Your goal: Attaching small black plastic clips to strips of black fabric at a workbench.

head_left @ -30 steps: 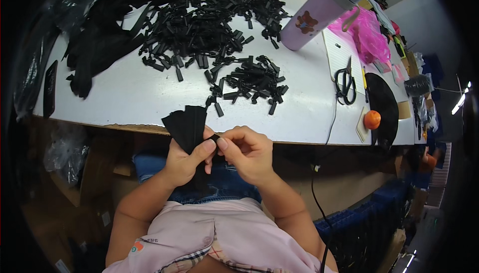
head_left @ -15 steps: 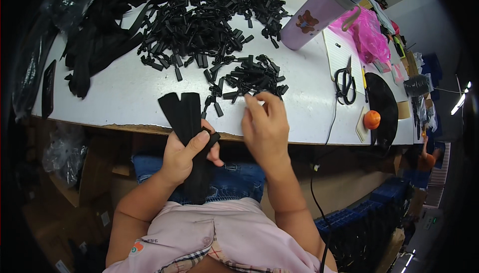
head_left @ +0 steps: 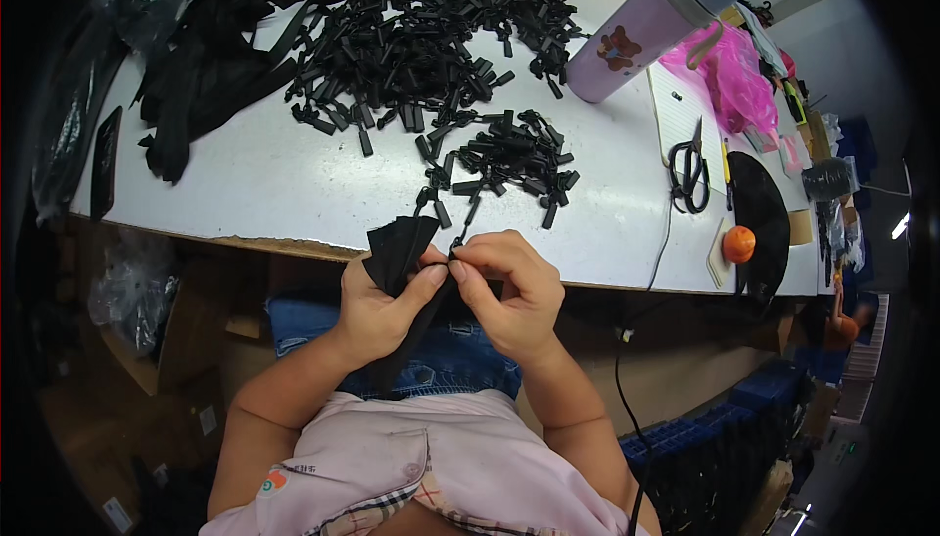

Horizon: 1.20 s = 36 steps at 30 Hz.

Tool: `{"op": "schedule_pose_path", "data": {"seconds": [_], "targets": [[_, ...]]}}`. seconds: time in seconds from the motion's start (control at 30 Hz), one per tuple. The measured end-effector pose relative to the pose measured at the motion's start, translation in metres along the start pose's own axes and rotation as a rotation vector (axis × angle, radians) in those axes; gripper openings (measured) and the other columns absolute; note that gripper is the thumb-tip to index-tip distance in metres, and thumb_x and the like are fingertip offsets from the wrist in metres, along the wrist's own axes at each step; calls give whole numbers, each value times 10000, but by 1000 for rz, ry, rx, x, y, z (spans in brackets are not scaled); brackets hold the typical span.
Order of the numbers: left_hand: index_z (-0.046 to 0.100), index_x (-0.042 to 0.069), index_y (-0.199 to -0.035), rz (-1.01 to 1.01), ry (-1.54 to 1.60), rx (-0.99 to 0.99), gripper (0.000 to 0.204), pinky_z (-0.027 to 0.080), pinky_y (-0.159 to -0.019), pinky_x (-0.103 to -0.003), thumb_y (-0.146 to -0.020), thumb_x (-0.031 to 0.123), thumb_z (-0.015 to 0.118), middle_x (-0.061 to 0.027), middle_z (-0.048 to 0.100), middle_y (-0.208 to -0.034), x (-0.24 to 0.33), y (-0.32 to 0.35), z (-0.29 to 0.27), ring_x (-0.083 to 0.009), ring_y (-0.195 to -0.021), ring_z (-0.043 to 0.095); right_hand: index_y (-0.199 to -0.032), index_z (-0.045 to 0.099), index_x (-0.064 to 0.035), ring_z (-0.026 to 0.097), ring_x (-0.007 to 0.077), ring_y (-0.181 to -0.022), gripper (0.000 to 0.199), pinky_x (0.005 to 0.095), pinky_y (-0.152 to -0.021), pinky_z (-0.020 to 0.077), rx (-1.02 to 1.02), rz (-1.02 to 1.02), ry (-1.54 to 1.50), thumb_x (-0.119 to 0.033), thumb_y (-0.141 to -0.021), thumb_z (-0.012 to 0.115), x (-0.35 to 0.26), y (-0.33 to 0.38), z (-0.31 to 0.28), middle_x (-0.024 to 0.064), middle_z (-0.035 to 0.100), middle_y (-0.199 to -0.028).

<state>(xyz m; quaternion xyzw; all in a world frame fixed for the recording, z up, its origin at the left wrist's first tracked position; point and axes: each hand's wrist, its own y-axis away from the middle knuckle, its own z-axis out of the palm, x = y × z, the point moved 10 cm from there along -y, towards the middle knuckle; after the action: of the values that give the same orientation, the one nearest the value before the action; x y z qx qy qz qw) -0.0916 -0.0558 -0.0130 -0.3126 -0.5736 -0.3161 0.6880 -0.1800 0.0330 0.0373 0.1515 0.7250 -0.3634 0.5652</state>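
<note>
Black fabric strips, seemingly zipper tape (head_left: 397,242), hang folded from my left hand (head_left: 380,311), which is closed on them in front of my lap. My right hand (head_left: 514,291) meets it fingertip to fingertip at the strip's edge, pinching a small black zipper slider (head_left: 457,240) whose pull tab sticks out toward the table. How the slider sits against the tape is hidden by my fingers. Just beyond my hands lies a small pile of black zipper sliders (head_left: 514,156) with rectangular tabs. A larger heap of the same sliders (head_left: 392,56) spreads behind it.
At the far left lie black strips (head_left: 186,95), clear plastic (head_left: 157,7) and a dark phone-like slab (head_left: 106,159). A lilac bottle (head_left: 627,42) stands at the back right. Nearby are scissors (head_left: 691,179), a notebook (head_left: 676,105), a pink bag (head_left: 734,76) and an orange fruit-like object (head_left: 738,243).
My right hand has come back from the small pile to my left hand, bringing a slider. The strips have shifted slightly to the right and tilted; the whole view has shifted a little.
</note>
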Motion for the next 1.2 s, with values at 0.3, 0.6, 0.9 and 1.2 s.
{"op": "schedule_pose_path", "data": {"seconds": [0.3,0.6,0.9,1.2], "targets": [[572,-10,-823,113,-108,21,91,424,-584,-203,-737,-1,599,-35,562,-740,13,8,-3,-77,-639,517,-802,597,-7,525,211,-595,222,264,-522,428,11,-348,320,78,-600,628,-30,12,8,87,565,-724],[524,-19,-1035,84,-58,22,272,411,-652,-182,-767,4,560,-25,535,-841,15,-3,-7,-58,-734,500,-840,616,0,550,160,-648,199,225,-558,443,-6,-168,174,51,-648,623,-11,1,10,103,575,-795],[568,-17,-991,177,-24,75,219,426,-599,-168,-773,-11,552,-18,592,-828,15,0,-16,-36,-677,512,-949,574,25,537,115,-652,274,196,-574,439,-4,-4,-21,58,-678,603,13,15,21,121,539,-925],[582,-6,-874,105,232,85,120,399,-685,-224,-757,13,566,-85,555,-839,19,1,-8,-126,-752,512,-861,537,45,506,57,-629,102,166,-552,425,-5,332,-355,35,-761,558,38,19,27,54,527,-796]]}}
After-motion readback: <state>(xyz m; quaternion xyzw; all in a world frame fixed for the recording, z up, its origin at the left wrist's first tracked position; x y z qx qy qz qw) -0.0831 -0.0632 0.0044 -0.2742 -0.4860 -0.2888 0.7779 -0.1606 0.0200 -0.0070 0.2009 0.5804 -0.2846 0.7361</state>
